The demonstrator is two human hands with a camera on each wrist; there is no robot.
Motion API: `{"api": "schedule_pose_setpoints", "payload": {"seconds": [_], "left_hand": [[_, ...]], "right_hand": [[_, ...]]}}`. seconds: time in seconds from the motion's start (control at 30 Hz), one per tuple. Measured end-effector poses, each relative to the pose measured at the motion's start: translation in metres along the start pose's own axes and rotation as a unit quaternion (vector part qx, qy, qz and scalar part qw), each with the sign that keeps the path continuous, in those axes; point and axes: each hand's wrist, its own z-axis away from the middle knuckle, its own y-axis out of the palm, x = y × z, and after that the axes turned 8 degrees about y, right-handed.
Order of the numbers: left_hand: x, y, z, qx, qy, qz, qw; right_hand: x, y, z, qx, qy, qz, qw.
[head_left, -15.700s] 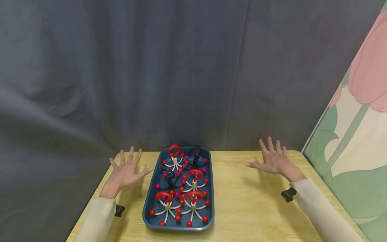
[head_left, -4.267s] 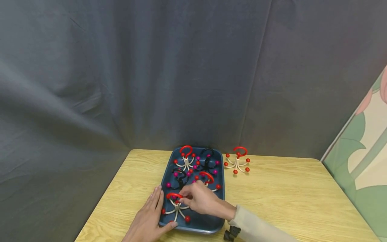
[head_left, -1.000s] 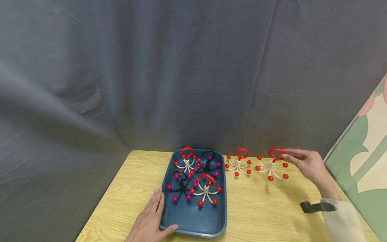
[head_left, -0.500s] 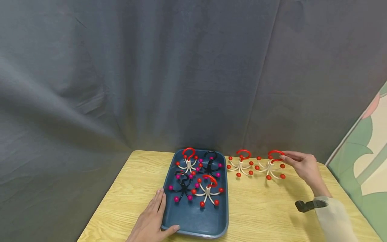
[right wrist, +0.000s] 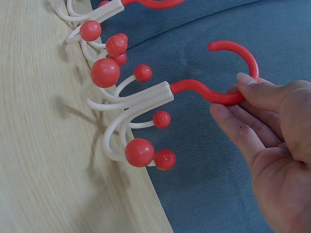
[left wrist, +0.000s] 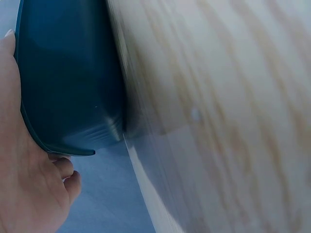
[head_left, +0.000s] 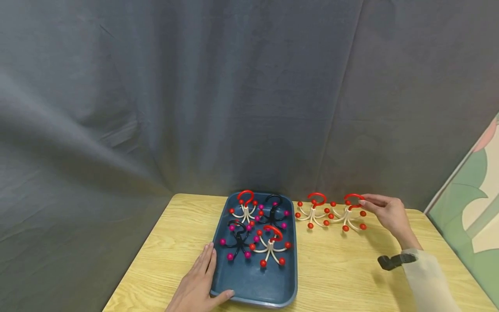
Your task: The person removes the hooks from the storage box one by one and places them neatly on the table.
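Note:
My right hand (head_left: 390, 216) pinches the red hook of a white multi-arm hook hanger (head_left: 346, 213) with red ball tips, at the table's back right. In the right wrist view the hanger (right wrist: 150, 97) is upright relative to the table; whether its arms touch the wood I cannot tell. Just left of it stands a matching hanger (head_left: 313, 213). My left hand (head_left: 195, 281) rests against the near left corner of the blue tray (head_left: 257, 286), fingers straight along its side, thumb over the near rim. Inside are two white-and-red hangers (head_left: 270, 246) and two black hangers (head_left: 239, 239) with pink balls.
A grey curtain (head_left: 249, 95) hangs directly behind the wooden table (head_left: 148, 251). To the right is a flower-patterned panel (head_left: 475, 203). The black camera strap (head_left: 395, 261) sits on my right wrist.
In the last second my right hand has brought the held hanger slightly left and down, closer to the standing one. Over the longer span, two hangers have left the tray's near part and right side.

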Motion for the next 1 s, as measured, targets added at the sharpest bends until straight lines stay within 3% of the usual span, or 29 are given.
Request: {"api": "schedule_pose_setpoints", "payload": {"seconds": [0.43, 0.83, 1.0], "left_hand": [[-0.001, -0.001, -0.001, 0.012, -0.001, -0.005, 0.9999], [0.001, -0.001, 0.001, -0.024, 0.025, -0.009, 0.9993], [0.0, 0.0, 0.001, -0.009, 0.013, -0.004, 0.9999]], "right_hand": [[-0.002, 0.003, -0.011, 0.015, 0.016, 0.013, 0.9997], [-0.01, 0.006, -0.011, 0.021, 0.006, -0.018, 0.9996], [-0.011, 0.005, -0.01, 0.02, 0.004, -0.004, 0.9998]]}}
